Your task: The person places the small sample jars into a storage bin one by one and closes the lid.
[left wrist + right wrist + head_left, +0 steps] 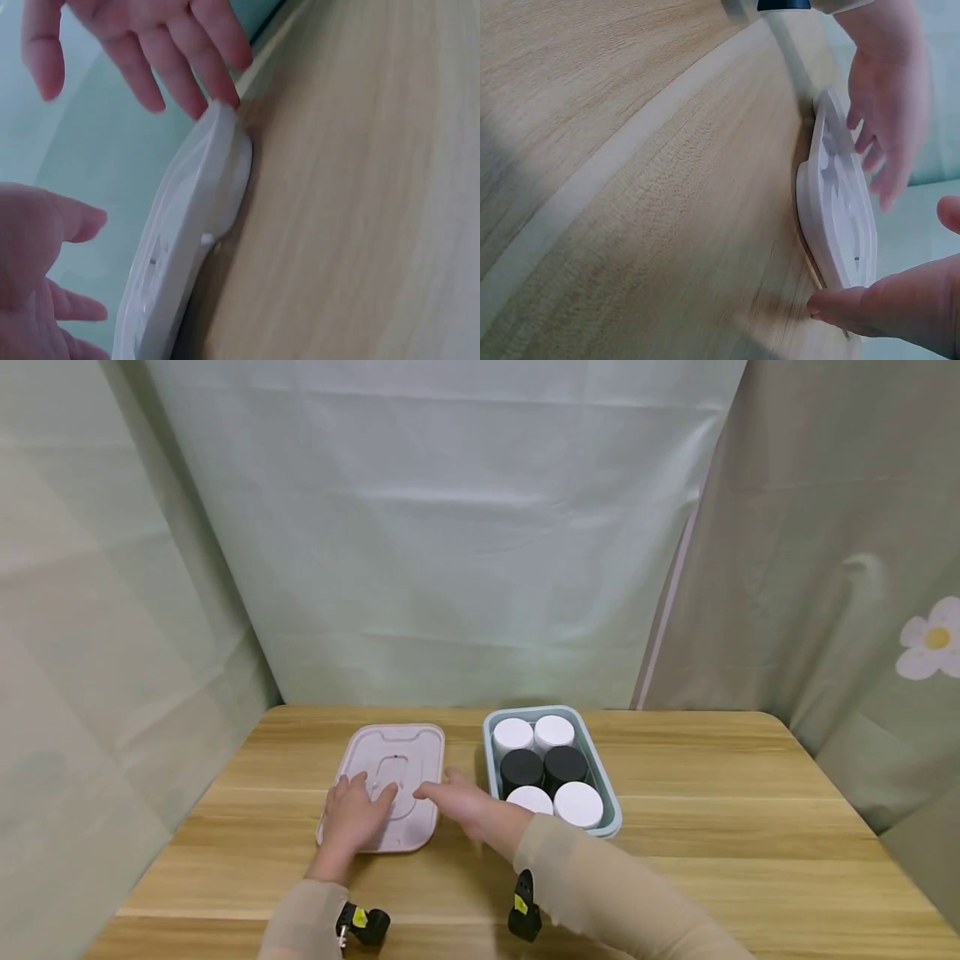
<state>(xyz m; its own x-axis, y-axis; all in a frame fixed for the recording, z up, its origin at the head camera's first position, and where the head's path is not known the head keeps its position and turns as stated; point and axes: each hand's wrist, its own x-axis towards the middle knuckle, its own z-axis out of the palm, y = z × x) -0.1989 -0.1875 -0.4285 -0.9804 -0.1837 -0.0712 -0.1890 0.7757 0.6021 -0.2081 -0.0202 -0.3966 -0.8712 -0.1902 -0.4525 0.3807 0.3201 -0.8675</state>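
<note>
A pale pinkish-white plastic lid (408,747) with rounded corners and a moulded recess lies on the wooden table. My left hand (352,814) is over its left side with the fingers spread; in the left wrist view, this hand (37,277) grips nothing. From the right, my right hand (461,800) reaches to the lid's edge, its fingers stretched out. In the right wrist view, the right fingertips (832,301) are at the near end of the lid (840,195), and I cannot tell whether they press on it.
Right of the lid stands a light blue-green box (609,802) filled with white-lidded jars (579,804) and black-lidded jars (566,765). My right forearm passes in front of its near left corner. Pale curtains (450,527) hang behind the wooden table (712,793) and at both sides.
</note>
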